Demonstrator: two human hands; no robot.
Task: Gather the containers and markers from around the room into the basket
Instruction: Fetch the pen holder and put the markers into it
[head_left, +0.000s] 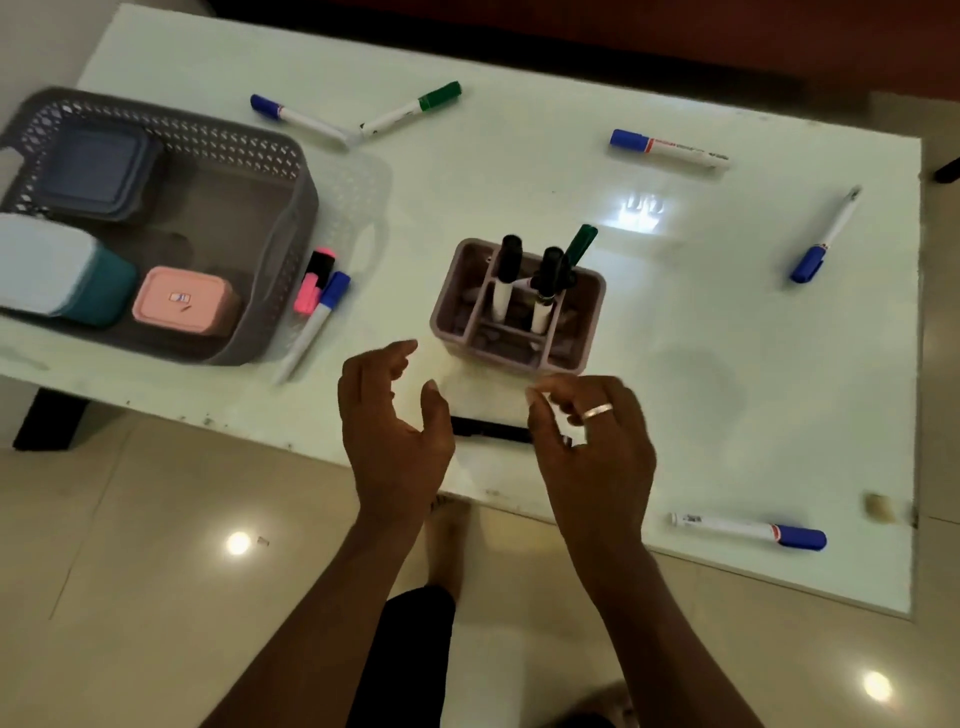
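A grey perforated basket (291, 171) stands at the table's left and holds a dark blue lidded container (98, 171), a teal container with a pale lid (57, 270) and a pink container (182, 299). A mauve compartment holder (571, 358) in the middle has two black-capped markers and a green one upright in it. My left hand (395, 431) and my right hand (597, 447) hover just in front of the holder, fingers apart, holding nothing. Blue-capped markers (667, 148) (826, 236) (750, 530), a green one (413, 108) and a pink highlighter (314, 278) lie loose on the table.
The white glass table (675, 312) has a near edge that runs diagonally under my hands. More blue markers (296, 117) (314, 322) lie near the basket. A dark flat object (491, 429) lies between my hands. Glossy tiled floor (156, 571) lies below.
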